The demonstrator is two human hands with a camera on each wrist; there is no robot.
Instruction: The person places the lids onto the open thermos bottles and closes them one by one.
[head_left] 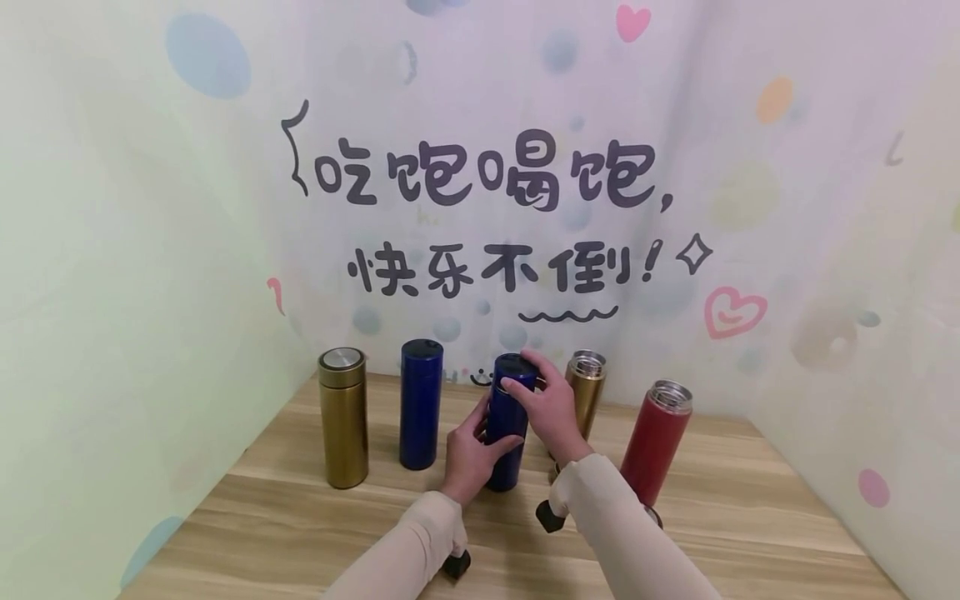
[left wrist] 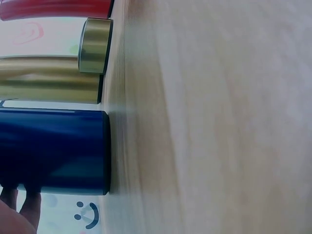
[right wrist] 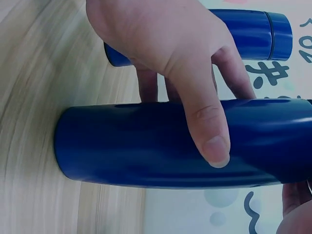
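Gripping capped blue bottle point(head_left: 512, 421) upright between both hands, right in front of body. Wrapping left hand point(head_left: 468, 454) round lower half, laying thumb across near side and curling fingers round left side. Pinching black-topped lid point(head_left: 517, 364) with right hand point(head_left: 551, 408), pressing thumb on near side and reaching fingers over far side. Spreading both sets of fingers only as wide as bottle. Not showing clearly any gap between base, just below left fingers, and bench point(head_left: 285, 533). Seeing second blue bottle point(head_left: 421, 417), capped, upright near left fingers on their left. Seeing capped gold bottle point(head_left: 345, 433) farther left of same fingers. Hiding part of uncapped gold bottle point(head_left: 588, 392) behind right fingers, showing steel mouth only just right of them. Spotting gold cap point(left wrist: 95, 46) in left wrist view, sitting close by uncapped gold bottle, past held bottle from left fingers. Seeing uncapped red bottle point(head_left: 656, 450) well right of right fingers. Wearing pale sleeves point(head_left: 397, 546) below fingers, plus black wrist pieces point(head_left: 551, 517). Showing pale backdrop point(head_left: 825, 208) with black lettering point(head_left: 536, 167) beyond and above fingers.
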